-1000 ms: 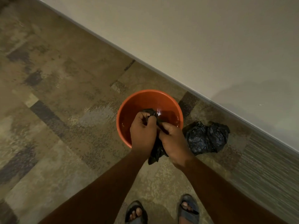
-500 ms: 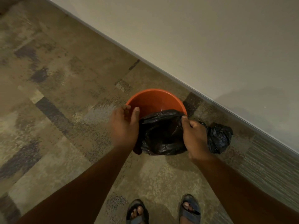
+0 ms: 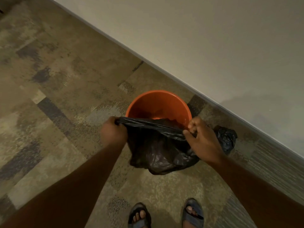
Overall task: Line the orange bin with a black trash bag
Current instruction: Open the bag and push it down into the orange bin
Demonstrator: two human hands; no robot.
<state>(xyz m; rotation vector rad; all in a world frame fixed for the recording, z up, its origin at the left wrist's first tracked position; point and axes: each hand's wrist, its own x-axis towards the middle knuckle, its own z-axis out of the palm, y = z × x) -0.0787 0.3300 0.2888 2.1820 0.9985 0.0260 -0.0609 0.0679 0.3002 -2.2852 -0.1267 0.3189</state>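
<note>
Black plastic fills the middle of the head view: the bag (image 3: 158,145) is stretched taut between both hands, its top edge pulled into a straight band across the near side of the bin (image 3: 158,104). The left hand (image 3: 113,132) is closed in a fist around the bag's left corner, fingers curled under and hidden by the plastic. The right hand (image 3: 201,139) pinches the opposite end of the edge between thumb and bent fingers, the other fingers loosely curled above it. Below the stretched edge the bag's body hangs slack and crumpled, sagging toward the person and covering the bin's near rim; whether any of it reaches inside the bin cannot be told.

The bin is orange, round and upright on the floor (image 3: 65,96), standing near the wall (image 3: 213,38). Its far rim and inner wall are bare, with a dark shape low inside that is too dim to make out.

Just right of the bin, partly behind the right hand, a second bag (image 3: 227,137), also black, lies bunched on the floor close to the wall's base. At the bottom edge two feet in sandals (image 3: 194,214) point toward the bin.
</note>
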